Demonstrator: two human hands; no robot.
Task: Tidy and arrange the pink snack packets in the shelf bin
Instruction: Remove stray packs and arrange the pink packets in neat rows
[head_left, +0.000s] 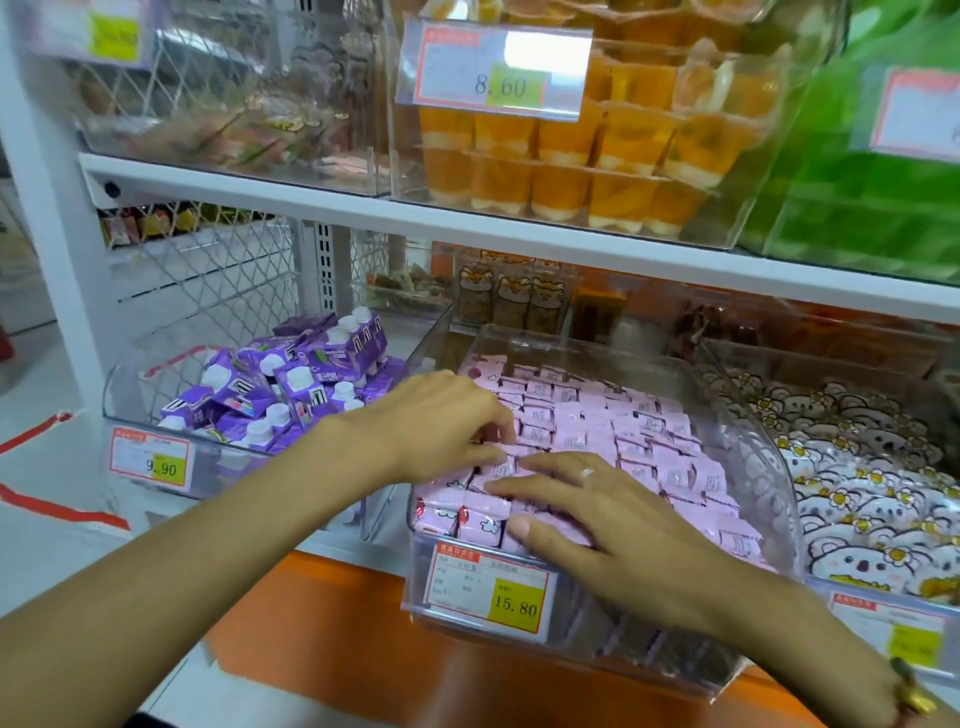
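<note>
A clear plastic shelf bin (748, 447) holds several rows of pink snack packets (597, 421), standing on edge. A price tag reading 15.80 (488, 590) hangs on its front wall. My left hand (441, 421) is over the bin's front left, its fingertips curled down onto packets. My right hand (613, 530), with a ring on one finger, lies flat with fingers spread across the front rows of packets. Neither hand has lifted a packet out.
A bin of purple drink cartons (291, 384) stands to the left, tagged 9.90. A bin of white bear-print packets (872, 499) stands to the right. The shelf above (467, 218) carries orange jelly cups (597, 156) and green packs. An orange ledge runs below.
</note>
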